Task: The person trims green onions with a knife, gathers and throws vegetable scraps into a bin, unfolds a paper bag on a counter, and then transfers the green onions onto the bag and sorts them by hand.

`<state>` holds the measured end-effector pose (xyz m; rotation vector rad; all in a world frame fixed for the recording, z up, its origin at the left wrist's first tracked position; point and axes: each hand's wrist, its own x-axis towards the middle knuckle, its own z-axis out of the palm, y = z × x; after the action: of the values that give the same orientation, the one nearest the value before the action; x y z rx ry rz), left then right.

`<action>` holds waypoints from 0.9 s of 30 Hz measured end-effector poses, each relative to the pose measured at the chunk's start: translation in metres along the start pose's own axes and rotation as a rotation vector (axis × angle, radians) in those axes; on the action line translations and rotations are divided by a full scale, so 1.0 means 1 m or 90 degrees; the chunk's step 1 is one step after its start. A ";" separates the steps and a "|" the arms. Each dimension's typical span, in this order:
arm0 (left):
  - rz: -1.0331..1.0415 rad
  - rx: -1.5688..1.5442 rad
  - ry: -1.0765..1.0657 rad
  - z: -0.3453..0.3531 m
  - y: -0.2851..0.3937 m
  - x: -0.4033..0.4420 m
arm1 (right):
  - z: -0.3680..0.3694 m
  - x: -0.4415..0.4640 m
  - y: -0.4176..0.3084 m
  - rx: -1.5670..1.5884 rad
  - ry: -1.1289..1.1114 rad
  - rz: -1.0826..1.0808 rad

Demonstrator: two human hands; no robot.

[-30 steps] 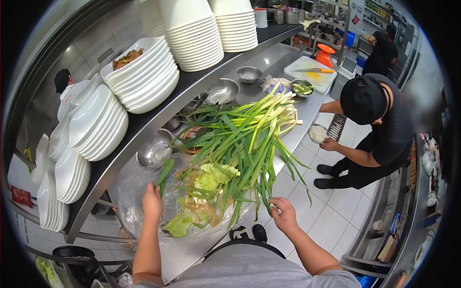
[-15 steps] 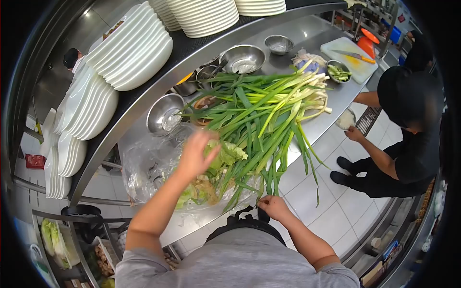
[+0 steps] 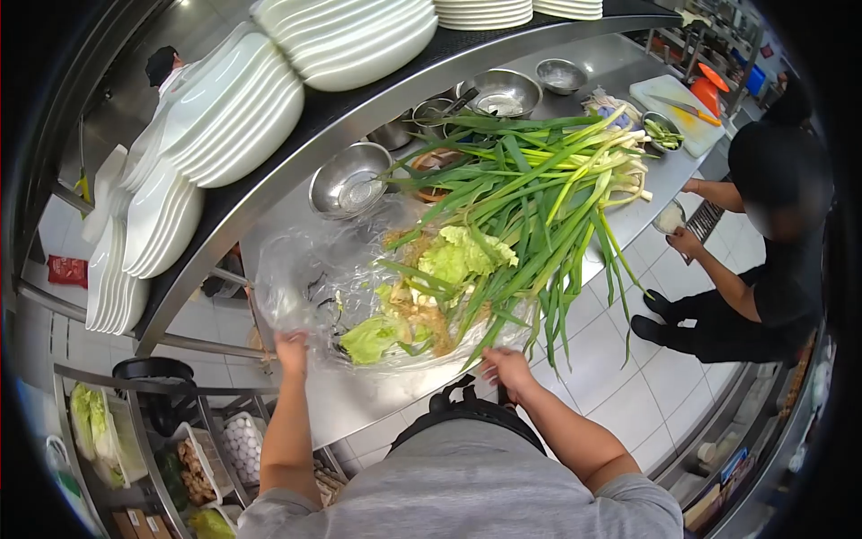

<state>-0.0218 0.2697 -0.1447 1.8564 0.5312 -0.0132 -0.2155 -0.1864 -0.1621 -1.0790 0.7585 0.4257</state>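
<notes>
A clear plastic bag [image 3: 301, 260] lies spread on the steel table, with lettuce leaves [image 3: 373, 339] and brownish vegetable trimmings [image 3: 438, 328] on it. My left hand [image 3: 291, 352] is at the bag's left edge, fingers curled on the plastic. At the near right edge of the bag, my right hand [image 3: 508, 370] is closed, its fingertips at the plastic beside green leaf tips. A large heap of spring onions [image 3: 539, 207] covers the right part of the table, roots toward the far right; some leaves hang over the edge.
Steel bowls [image 3: 350, 180] stand behind the greens. Stacked white plates [image 3: 359, 45] line the raised shelf. A cutting board [image 3: 673, 99] with a knife [image 3: 687, 110] lies far right. A co-worker [image 3: 772, 207] in black stands right, holding a bowl [image 3: 669, 216]. Vegetable bins [image 3: 197, 458] sit lower left.
My left hand has moved from above the lettuce down and left to the bag's edge. My right hand stays near the table's front edge. The whole view has shifted slightly.
</notes>
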 end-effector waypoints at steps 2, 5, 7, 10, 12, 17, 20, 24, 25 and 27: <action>0.180 0.330 -0.180 0.032 0.036 -0.030 | 0.014 0.008 0.002 -0.017 0.077 -0.063; 0.455 0.415 -0.282 0.066 0.030 -0.088 | 0.041 0.002 0.004 -0.026 0.186 -0.168; 0.755 0.626 -0.230 0.069 0.027 -0.114 | 0.068 -0.004 0.002 -0.125 0.270 -0.299; 0.737 0.625 -0.338 0.044 0.006 -0.074 | 0.088 0.014 0.005 -0.415 0.445 -0.622; 0.693 0.540 -0.361 0.017 -0.004 -0.065 | 0.103 0.013 0.001 -0.429 0.442 -0.637; 0.662 0.582 -0.434 -0.043 0.017 -0.081 | 0.125 0.009 0.007 -0.473 0.393 -0.634; 0.656 0.592 -0.419 -0.067 0.026 -0.088 | 0.136 0.000 0.012 -0.542 0.375 -0.615; 0.638 0.615 -0.412 -0.088 0.044 -0.093 | 0.139 -0.036 -0.003 -0.490 0.237 -0.468; 0.625 0.623 -0.389 -0.095 0.045 -0.091 | 0.139 -0.047 -0.007 -0.429 0.214 -0.398; 0.614 0.631 -0.365 -0.104 0.043 -0.087 | 0.123 -0.053 -0.007 -0.394 0.290 -0.513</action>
<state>-0.1098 0.3220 -0.0466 2.7236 -0.9690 -0.1827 -0.2043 -0.0757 -0.0869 -1.9888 0.5196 -0.3197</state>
